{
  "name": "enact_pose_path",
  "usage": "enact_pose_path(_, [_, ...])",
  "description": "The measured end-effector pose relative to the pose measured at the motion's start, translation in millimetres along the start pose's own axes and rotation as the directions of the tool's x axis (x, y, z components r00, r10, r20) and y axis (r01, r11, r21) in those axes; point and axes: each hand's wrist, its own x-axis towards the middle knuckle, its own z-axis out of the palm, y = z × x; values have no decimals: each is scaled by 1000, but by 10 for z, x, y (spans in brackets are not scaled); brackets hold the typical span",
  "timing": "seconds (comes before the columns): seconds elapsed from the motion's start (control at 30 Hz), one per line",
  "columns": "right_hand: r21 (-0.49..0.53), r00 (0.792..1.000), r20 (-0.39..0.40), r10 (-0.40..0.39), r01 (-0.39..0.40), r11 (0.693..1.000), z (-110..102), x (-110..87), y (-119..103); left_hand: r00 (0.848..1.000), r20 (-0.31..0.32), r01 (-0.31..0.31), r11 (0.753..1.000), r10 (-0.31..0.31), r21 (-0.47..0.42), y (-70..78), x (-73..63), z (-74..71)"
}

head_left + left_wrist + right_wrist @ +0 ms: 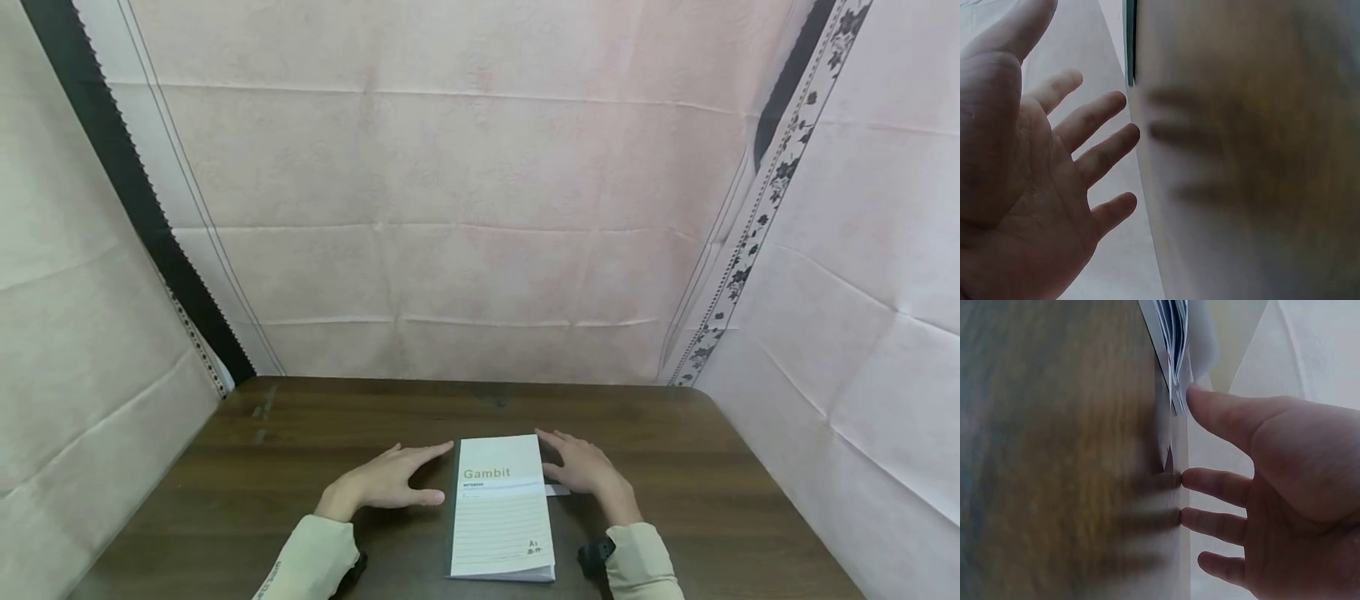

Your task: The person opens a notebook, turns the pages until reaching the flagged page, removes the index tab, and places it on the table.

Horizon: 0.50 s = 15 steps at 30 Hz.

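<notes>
A white notebook (501, 517) with "Gambit" on its cover and a dark spine down its left side lies closed on the wooden table. My left hand (386, 482) is spread beside the spine, its index fingertip close to the upper left edge. In the left wrist view the fingers of that hand (1041, 169) are apart and hold nothing. Over at the right edge, my right hand (585, 465) has its fingers extended. The right wrist view shows its thumb (1222, 412) right at the page edges (1172, 344). A white slip (557, 490) sticks out from the notebook's right side.
The brown wooden table (337, 417) spreads out around the notebook. Pale cloth hangs behind it (450, 275) and along both sides, with a floral border (750, 242) at the right. Dark bands (593, 557) sit at the wrists.
</notes>
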Motion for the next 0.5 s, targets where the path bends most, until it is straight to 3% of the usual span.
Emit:
enact_pose_path(0.23, [32, 1000, 18, -11, 11, 999, -43, -13, -2, 999, 43, -7, 1000, 6, 10, 84, 58, 106])
enact_pose_path(0.5, [82, 999, 40, 0, -3, 997, -54, -26, 4, 992, 92, -95, 994, 91, 49, 255, 112, 176])
